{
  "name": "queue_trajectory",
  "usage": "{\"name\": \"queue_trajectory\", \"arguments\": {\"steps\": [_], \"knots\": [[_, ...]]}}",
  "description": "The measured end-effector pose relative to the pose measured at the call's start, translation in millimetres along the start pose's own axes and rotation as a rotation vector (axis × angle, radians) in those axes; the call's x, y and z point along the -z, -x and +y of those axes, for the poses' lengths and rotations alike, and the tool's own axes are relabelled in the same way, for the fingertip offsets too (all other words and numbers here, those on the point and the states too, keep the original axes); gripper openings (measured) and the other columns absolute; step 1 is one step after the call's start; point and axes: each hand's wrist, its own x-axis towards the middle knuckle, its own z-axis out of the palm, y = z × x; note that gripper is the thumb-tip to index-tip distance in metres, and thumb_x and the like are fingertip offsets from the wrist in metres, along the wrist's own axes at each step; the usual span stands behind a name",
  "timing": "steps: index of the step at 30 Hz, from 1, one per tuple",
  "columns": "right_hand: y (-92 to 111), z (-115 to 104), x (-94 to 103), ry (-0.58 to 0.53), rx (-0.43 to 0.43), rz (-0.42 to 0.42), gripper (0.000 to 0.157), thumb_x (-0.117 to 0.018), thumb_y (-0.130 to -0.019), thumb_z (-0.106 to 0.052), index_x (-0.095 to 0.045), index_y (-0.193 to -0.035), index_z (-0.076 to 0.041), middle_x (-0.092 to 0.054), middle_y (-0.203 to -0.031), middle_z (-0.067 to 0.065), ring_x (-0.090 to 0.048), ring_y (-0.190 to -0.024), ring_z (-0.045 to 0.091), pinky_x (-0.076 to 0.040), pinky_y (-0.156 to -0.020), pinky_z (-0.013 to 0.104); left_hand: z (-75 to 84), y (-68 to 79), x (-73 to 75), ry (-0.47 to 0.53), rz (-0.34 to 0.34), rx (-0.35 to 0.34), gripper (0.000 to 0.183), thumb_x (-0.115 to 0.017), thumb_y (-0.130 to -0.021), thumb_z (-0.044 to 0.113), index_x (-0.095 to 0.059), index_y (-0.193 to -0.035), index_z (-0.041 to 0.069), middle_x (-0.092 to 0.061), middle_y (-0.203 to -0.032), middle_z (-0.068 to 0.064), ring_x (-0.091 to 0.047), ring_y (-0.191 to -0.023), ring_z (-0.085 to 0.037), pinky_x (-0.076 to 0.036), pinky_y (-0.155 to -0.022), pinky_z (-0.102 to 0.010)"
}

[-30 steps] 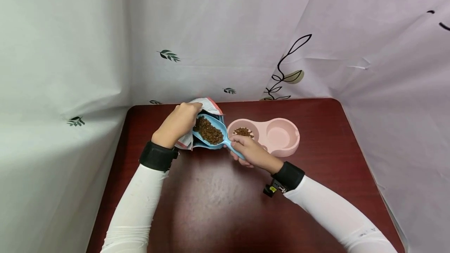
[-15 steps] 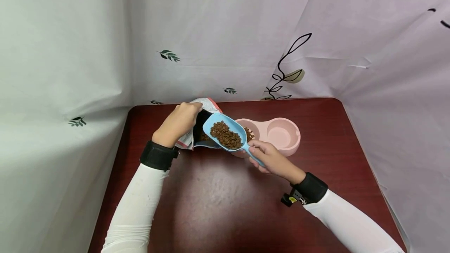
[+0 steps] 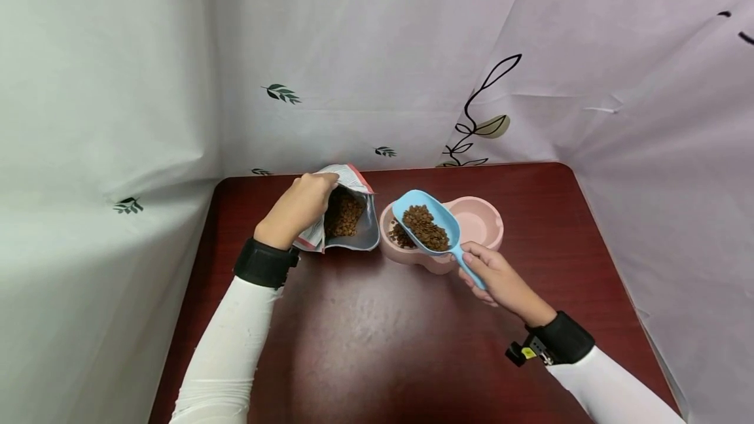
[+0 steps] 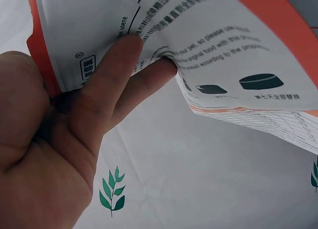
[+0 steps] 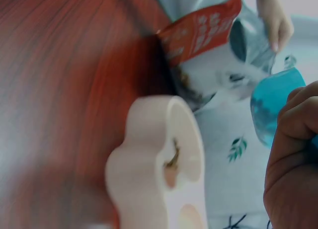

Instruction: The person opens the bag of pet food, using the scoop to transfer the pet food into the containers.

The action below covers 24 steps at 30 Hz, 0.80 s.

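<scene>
My left hand (image 3: 303, 205) pinches the top edge of a pet food bag (image 4: 198, 55), keeping its mouth open. Brown kibble (image 3: 346, 214) shows inside. In the left wrist view the fingers lie against the printed white panel. My right hand (image 3: 497, 280) grips the handle of a light blue scoop (image 3: 450, 218), which carries a heap of kibble. The scoop is over the left cup of a pink double pet bowl (image 3: 491, 241) and partly covers it in the head view. Some kibble lies in that left cup; the right cup (image 3: 474, 224) shows bare pink.
A dark red table (image 3: 365, 332) bears the bag and the bowl, which stand side by side near its back edge. White cloth (image 3: 365, 64) with leaf prints rises behind and along both sides.
My right hand has moved the kibble-filled scoop rightward, out of the bag's mouth to above the bowl's left cup. The left hand has stayed in place on the bag.
</scene>
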Motion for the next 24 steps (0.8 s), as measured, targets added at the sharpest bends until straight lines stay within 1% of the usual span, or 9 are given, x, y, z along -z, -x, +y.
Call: {"name": "queue_trajectory", "arguments": {"steps": [2, 4, 8, 10, 13, 17, 24], "knots": [[5.3, 5.4, 5.5, 0.026, -0.017, 0.028, 0.029, -0.033, -0.115, -0.022, -0.048, -0.12, 0.003, -0.048, -0.076, 0.005, -0.03, -0.04, 0.021, -0.028, -0.031, 0.031, -0.2, 0.0, -0.5, -0.001, 0.001, 0.004, 0.011, -0.058, -0.105, 0.007, -0.067, -0.101, 0.004, -0.07, -0.09, -0.013, -0.072, -0.086, -0.027, -0.058, -0.071, -0.042], [10.9, 10.6, 11.5, 0.05, -0.046, 0.058, 0.029, -0.034, -0.115, -0.023, -0.048, -0.118, 0.002, -0.048, -0.075, 0.004, -0.032, -0.04, 0.018, -0.029, -0.031, 0.03, 0.0, 0.1, -1.2, 0.0, 0.001, 0.002, 0.011, -0.058, -0.105, 0.007, -0.067, -0.1, 0.004, -0.07, -0.09, -0.013, -0.072, -0.086, -0.027, -0.058, -0.072, -0.042], [23.3, 16.5, 25.2, 0.072, -0.138, 0.107, 0.032, -0.035, -0.115, -0.027, -0.049, -0.117, 0.001, -0.049, -0.074, 0.002, -0.034, -0.04, 0.009, -0.029, -0.03, 0.032, 0.7, 0.3, -3.3, 0.003, -0.005, -0.005, 0.012, -0.057, -0.105, 0.007, -0.066, -0.098, 0.005, -0.069, -0.091, -0.013, -0.072, -0.086, -0.026, -0.058, -0.071, -0.041], [30.0, 16.2, 32.4, 0.073, -0.183, 0.12, 0.034, -0.035, -0.115, -0.03, -0.048, -0.118, 0.001, -0.049, -0.075, 0.001, -0.034, -0.041, 0.008, -0.028, -0.031, 0.034, 0.7, 0.4, -4.5, 0.003, -0.008, -0.006, 0.012, -0.057, -0.105, 0.007, -0.066, -0.098, 0.005, -0.069, -0.09, -0.013, -0.071, -0.086, -0.026, -0.057, -0.071, -0.041], [38.5, 13.4, 43.3, 0.07, -0.248, 0.122, 0.039, -0.034, -0.115, -0.034, -0.046, -0.119, 0.003, -0.049, -0.076, 0.0, -0.034, -0.043, 0.007, -0.025, -0.033, 0.038, 0.3, 0.9, -5.2, -0.002, -0.008, -0.004, 0.011, -0.058, -0.105, 0.007, -0.066, -0.098, 0.005, -0.069, -0.09, -0.012, -0.071, -0.085, -0.025, -0.057, -0.07, -0.04], [46.0, 6.1, 54.7, 0.073, -0.32, 0.114, 0.042, -0.033, -0.114, -0.036, -0.045, -0.118, 0.004, -0.049, -0.077, -0.001, -0.035, -0.045, 0.005, -0.024, -0.036, 0.039, 0.1, 2.0, -4.1, -0.002, -0.004, -0.005, 0.012, -0.057, -0.105, 0.008, -0.066, -0.097, 0.005, -0.069, -0.09, -0.012, -0.071, -0.085, -0.025, -0.057, -0.07, -0.04], [48.1, -9.3, 69.1, 0.047, -0.403, 0.078, 0.04, -0.032, -0.115, -0.033, -0.046, -0.116, 0.005, -0.049, -0.076, -0.003, -0.034, -0.045, 0.003, -0.022, -0.039, 0.039, -0.4, 2.3, -1.8, -0.004, -0.003, -0.005, 0.015, -0.056, -0.106, 0.009, -0.066, -0.097, 0.005, -0.069, -0.09, -0.013, -0.071, -0.086, -0.026, -0.057, -0.071, -0.041]]}}
